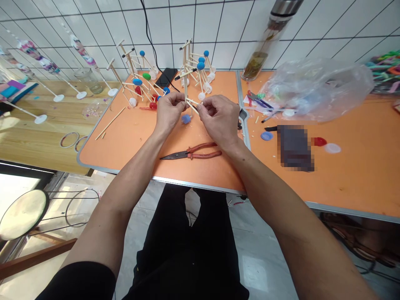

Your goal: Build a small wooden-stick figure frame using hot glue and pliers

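Both your hands sit at centre frame, just above the orange table (131, 137). Your left hand (168, 111) is curled tight, fingertips pinched on the thin wooden sticks (193, 105) that run across the gap between your hands. Your right hand (220, 118) is curled too, thumb and forefinger closed on the other end of the same sticks. So the sticks lie between the two sets of fingertips, gripped at both ends, slightly tilted down toward the right. One stick rises straight up from the pinch point into the stick-and-cap structure (195, 68) standing directly behind your hands; I can't tell whether the held sticks are joined to it.

A blue bottle cap (186, 119) lies just below the sticks, between your hands, on the table or just above it; can't tell which.

Red-handled long-nose pliers (192, 152) lie flat on the table below your hands, near your right wrist, not touched.

Upper left of centre: a second stick structure (139, 85) with blue, green and red caps. A black phone (166, 77) lies between the two structures, against the tiled wall. Right of frame: a crumpled clear plastic bag (315, 87), with loose caps (331, 148) on the table below it. A clear bottle (268, 41) stands at upper right of centre.
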The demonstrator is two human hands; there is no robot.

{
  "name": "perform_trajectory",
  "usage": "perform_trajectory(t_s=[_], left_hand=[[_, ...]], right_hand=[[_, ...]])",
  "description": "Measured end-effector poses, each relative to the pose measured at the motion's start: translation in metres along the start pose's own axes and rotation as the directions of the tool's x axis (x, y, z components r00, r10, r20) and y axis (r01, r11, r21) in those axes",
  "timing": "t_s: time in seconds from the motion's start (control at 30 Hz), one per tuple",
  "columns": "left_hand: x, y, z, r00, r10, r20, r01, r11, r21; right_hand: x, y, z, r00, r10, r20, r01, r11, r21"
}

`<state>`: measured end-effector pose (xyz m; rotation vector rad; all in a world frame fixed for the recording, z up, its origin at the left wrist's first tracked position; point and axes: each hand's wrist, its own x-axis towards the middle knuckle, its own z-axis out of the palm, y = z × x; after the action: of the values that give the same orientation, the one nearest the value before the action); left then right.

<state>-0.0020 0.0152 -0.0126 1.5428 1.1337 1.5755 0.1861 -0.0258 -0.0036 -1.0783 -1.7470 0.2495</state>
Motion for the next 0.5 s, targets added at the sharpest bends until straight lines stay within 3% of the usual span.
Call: perform_trajectory(t_s=[0.27,0.5], left_hand=[[-0.001,-0.001,-0.001,1.0,0.001,0.016,-0.001,1.0,0.019],[0.005,-0.004,-0.007,0.999,-0.034,-0.034,0.033,0.999,-0.04]], right_hand=[[0.0,0.001,0.002,1.0,-0.009,-0.01,0.009,1.0,-0.001],[0.007,-0.003,-0.015,0.996,0.083,-0.028,-0.083,0.997,-0.005]])
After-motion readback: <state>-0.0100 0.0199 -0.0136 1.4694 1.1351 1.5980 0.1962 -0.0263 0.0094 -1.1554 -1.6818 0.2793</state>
